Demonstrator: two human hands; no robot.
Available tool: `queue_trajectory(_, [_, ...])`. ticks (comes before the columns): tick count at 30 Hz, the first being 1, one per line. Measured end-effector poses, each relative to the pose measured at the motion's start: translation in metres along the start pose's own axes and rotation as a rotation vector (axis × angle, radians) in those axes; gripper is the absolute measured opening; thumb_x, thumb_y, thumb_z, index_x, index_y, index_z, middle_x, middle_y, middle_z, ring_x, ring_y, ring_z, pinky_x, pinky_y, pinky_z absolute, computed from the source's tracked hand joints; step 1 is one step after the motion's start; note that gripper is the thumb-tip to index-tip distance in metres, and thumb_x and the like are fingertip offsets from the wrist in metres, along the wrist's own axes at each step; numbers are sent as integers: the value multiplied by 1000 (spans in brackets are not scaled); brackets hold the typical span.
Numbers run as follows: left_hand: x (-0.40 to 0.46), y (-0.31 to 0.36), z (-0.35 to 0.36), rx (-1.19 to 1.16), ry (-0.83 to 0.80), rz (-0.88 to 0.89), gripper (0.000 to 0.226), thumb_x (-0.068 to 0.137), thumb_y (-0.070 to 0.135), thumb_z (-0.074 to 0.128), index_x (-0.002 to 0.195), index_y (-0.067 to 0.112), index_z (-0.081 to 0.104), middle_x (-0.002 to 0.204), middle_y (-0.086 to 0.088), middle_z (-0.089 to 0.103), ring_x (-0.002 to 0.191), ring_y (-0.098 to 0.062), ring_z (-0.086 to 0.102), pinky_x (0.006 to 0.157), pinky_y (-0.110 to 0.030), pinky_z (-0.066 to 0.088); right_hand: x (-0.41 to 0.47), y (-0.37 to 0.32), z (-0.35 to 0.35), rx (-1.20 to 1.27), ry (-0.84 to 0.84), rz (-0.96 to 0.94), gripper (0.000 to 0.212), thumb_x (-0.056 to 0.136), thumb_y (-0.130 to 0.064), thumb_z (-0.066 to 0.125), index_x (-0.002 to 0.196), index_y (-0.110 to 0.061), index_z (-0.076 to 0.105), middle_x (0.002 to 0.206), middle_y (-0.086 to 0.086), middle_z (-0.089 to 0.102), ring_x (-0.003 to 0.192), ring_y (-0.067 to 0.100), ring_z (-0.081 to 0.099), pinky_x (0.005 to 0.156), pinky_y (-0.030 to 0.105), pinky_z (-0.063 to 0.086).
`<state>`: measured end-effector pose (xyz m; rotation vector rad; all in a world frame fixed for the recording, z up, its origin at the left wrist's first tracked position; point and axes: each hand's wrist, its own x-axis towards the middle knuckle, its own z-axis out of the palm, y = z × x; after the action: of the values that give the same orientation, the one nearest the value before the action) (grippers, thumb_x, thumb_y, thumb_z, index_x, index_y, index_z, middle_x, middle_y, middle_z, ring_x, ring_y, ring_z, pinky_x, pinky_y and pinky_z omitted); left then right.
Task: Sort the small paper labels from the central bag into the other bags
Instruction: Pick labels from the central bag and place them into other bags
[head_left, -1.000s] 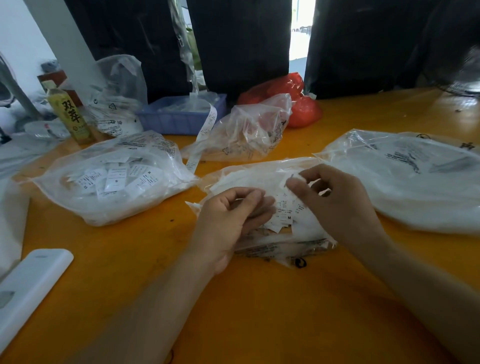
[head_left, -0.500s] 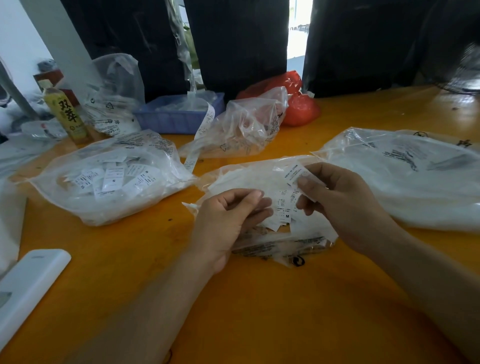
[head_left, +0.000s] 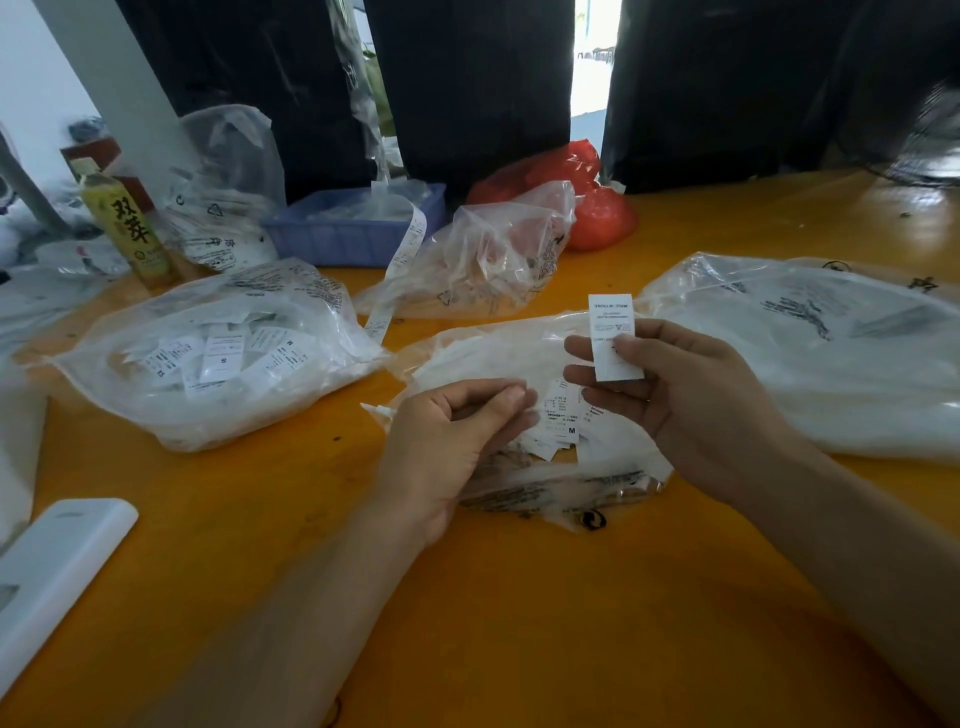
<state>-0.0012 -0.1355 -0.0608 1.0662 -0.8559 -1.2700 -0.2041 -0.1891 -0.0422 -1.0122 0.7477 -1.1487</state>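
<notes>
So the right hand (head_left: 691, 410) is pinching 1 small paper label (head_left: 612, 338) between thumb and fingers, holding it upright just above the central bag (head_left: 488, 358), print facing the camera. The left hand (head_left: 452, 441) sits at the near left edge of that same bag with its fingers loosely curled; can't really tell if there's anything pinched in there, looks like nothing. More labels (head_left: 558, 421) are spilling out of the central bag's opening between the 2 hands, 1 with an M on it. On the left there's a clear bag (head_left: 208, 353) stuffed with labels, 1 marked S. On the right, a big clear bag (head_left: 810, 353) with white stuff inside. All of it sits on an orange table (head_left: 519, 623). Further back: a crumpled clear bag (head_left: 488, 254), a blue tray (head_left: 353, 228), a red bag (head_left: 587, 202) and a drink bottle (head_left: 127, 223).
</notes>
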Motion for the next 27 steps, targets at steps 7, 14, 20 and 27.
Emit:
queue_trajectory(7, [0,-1,0,24,-26,-13,25,72,16,83,96,11,85,105,-17,81,100,-27,80,81,-23,63,-1,-2,0,-30,32,7,15,105,-9,50,116,-2,59,109,14,77,103,31,74,82,38,64])
queue_trajectory(14, [-1,-1,-1,98,-53,17,32,73,18,83,104,10,82,104,-14,82,101,-24,79,84,-23,62,-4,0,-2,-441,49,-171,5,98,-14,64,102,-12,65,87,1,77,71,15,68,69,29,54])
queue_trajectory(20, [-2,-1,-1,264,-46,91,40,70,33,86,106,16,82,102,-7,83,102,-21,79,99,-37,61,-10,0,3,-766,32,-409,9,96,-30,68,89,-36,68,77,-7,70,61,16,58,56,20,47])
queue_trajectory(27, [-3,0,-2,405,-17,129,26,80,30,87,105,24,83,101,3,83,100,-13,79,98,-37,60,-13,0,9,-996,5,-502,8,97,-31,66,96,-39,65,80,-24,63,76,-6,60,62,6,43])
